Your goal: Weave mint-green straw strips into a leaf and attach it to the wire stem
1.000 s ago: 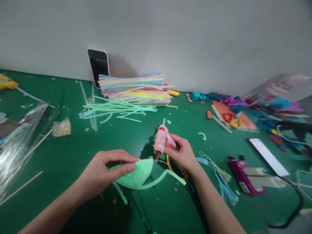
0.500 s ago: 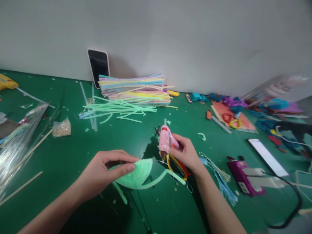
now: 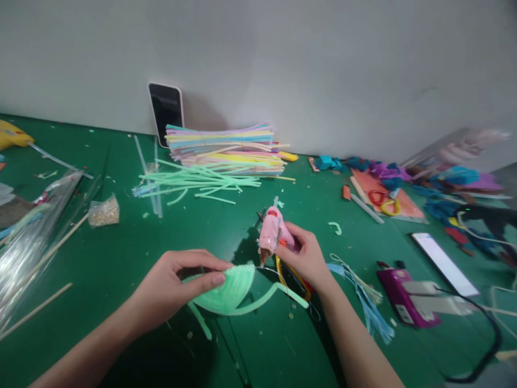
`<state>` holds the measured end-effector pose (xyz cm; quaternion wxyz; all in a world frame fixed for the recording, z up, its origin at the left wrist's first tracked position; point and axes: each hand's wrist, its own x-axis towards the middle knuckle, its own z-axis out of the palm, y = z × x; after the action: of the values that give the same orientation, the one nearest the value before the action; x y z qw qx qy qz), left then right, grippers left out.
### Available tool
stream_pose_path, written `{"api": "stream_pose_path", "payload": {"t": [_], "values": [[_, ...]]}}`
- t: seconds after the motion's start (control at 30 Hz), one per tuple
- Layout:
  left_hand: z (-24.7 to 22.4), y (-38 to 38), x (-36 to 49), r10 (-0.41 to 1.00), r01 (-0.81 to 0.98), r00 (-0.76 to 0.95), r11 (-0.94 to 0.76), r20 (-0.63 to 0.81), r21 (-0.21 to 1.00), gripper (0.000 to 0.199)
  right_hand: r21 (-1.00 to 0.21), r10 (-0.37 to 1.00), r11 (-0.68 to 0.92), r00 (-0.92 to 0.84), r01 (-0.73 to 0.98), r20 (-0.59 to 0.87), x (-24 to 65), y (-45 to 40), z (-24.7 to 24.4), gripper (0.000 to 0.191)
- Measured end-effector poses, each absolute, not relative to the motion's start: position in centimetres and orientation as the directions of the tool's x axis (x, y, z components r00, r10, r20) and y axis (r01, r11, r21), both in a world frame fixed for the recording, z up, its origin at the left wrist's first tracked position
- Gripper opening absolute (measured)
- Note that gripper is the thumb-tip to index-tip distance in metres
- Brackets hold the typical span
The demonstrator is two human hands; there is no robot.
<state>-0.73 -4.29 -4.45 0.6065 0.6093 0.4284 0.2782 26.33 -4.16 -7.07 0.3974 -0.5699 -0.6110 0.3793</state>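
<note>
In the head view, the left hand (image 3: 177, 280) pinches the green fuzzy piece (image 3: 238, 285) between its closed fingers (image 3: 208, 263) and thumb. The piece pokes out to the right of them, above the near part of the table (image 3: 194, 226). The right hand (image 3: 306, 254) has its fingers curled around the pink glue gun (image 3: 271, 229). The gun's brown tip (image 3: 265, 255) points down, just beside the piece's right edge.

A mint-green fuzzy piece (image 3: 238, 285), fan-shaped, its strips laid side by side, has one strand reaching towards three o'clock and another towards five. Near its edge, at two o'clock, a pink glue gun (image 3: 270, 231) tilts nozzle-down, a translucent stick protruding behind.
</note>
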Motion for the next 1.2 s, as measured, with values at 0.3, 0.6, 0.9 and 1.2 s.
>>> {"api": "stream_pose_path", "payload": {"t": [0.3, 0.6, 0.9, 1.2], "values": [[-4.7, -4.2, -1.1, 0.865, 0.201, 0.472, 0.083, -0.170, 0.976, 0.013, -0.907, 0.990, 0.058, -0.144, 0.417, -0.003, 27.8, -4.2, -6.3, 0.017], [-4.3, -4.0, -1.2, 0.837, 0.301, 0.469, 0.150, -0.283, 0.942, 0.021, -0.513, 0.970, -0.063, 0.174, 0.856, 0.171, 29.5, -2.6, -8.2, 0.035], [-4.3, -3.3, -1.2, 0.825, 0.321, 0.472, 0.165, -0.309, 0.932, 0.026, -0.828, 0.965, 0.136, -0.262, 0.543, -0.013, 27.9, -5.8, -2.8, 0.049], [-4.1, -3.6, -0.9, 0.762, 0.282, 0.552, 0.211, -0.338, 0.936, 0.037, -0.866, 0.983, 0.104, -0.183, 0.489, 0.015, 25.8, -6.4, -2.5, 0.011]]}}
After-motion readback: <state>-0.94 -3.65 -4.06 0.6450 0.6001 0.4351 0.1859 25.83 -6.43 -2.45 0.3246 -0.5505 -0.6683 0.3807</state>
